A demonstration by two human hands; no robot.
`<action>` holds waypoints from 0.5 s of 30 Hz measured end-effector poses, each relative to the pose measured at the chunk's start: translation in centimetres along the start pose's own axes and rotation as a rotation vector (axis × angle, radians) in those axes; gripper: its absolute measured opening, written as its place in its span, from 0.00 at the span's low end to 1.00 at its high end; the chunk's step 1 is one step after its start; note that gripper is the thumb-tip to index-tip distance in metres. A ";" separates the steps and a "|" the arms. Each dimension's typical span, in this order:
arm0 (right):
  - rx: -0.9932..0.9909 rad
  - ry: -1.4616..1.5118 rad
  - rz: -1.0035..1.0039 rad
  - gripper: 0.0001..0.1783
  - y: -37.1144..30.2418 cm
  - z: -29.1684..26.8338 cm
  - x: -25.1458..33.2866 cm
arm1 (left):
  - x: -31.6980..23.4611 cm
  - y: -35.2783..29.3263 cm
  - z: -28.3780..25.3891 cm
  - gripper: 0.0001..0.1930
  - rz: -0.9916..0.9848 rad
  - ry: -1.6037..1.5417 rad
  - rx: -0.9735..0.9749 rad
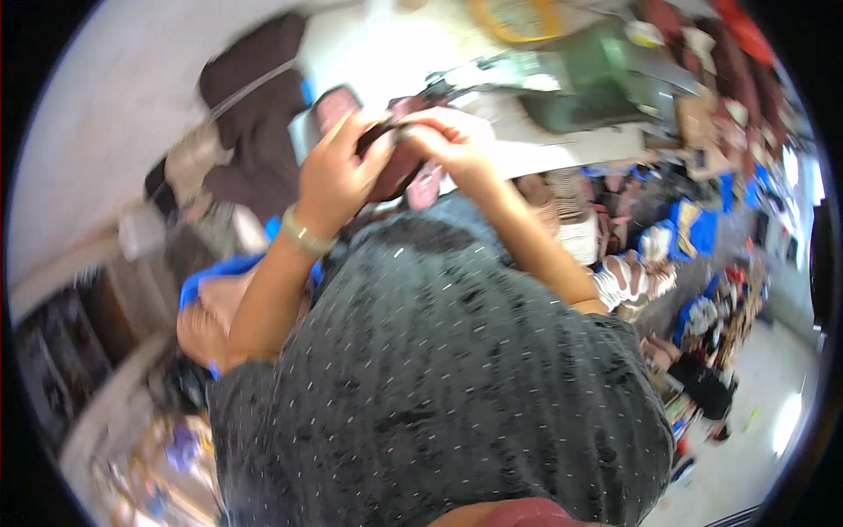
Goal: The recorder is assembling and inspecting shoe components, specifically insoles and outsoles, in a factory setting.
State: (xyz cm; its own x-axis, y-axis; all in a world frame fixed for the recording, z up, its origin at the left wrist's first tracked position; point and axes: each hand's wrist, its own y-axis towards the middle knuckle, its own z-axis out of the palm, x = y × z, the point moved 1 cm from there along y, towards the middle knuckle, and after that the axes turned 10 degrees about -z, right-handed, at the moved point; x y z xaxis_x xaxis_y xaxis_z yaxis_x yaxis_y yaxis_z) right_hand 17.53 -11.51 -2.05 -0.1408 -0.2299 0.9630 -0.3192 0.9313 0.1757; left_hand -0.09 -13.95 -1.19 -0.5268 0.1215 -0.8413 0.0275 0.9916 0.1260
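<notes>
Both hands are raised close together over the near edge of the pale work table [562, 151]. My left hand [341, 169], below a pale wristband, pinches a dark brown, flexible-looking piece [399, 171] at its upper edge. Thumb and fingers of my right hand [450, 140] close on the same edge, almost touching the left fingertips. The piece hangs down between the hands; blur hides its exact kind. A pink piece with a dark border [336, 105] lies just beyond my left hand. Another small pink piece [425, 186] shows below my right hand.
Dark brown folded material [256, 132] is piled at the left. A green sheet or bag [584, 79] and a yellow round-edged object [516, 19] lie toward the far right. Bundles of striped brown and white pieces [572, 215] and blue bags [694, 230] crowd the right side.
</notes>
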 end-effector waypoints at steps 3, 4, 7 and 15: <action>-0.208 0.029 -0.242 0.08 0.2 -0.6 -0.4 | -1.2 1.5 0.3 0.10 0.176 0.066 -0.001; -0.212 0.068 -0.225 0.09 0.1 -0.7 -0.8 | -1.6 1.9 0.5 0.09 0.246 0.116 -0.022; -0.219 -0.075 -0.172 0.08 -1.1 -2.2 -0.2 | -3.0 2.9 1.5 0.07 0.501 0.301 -0.039; -0.412 -0.107 -0.087 0.12 -4.9 -4.4 2.5 | -5.0 4.0 3.7 0.07 0.853 0.438 0.080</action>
State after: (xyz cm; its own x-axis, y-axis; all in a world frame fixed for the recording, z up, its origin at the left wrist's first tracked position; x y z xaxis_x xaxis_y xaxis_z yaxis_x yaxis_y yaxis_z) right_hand 22.82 -15.39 0.40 -0.2330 -0.3203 0.9182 0.0633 0.9372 0.3430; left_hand 5.81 -10.41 1.55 -0.5726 0.7926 -0.2095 0.5979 0.5785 0.5548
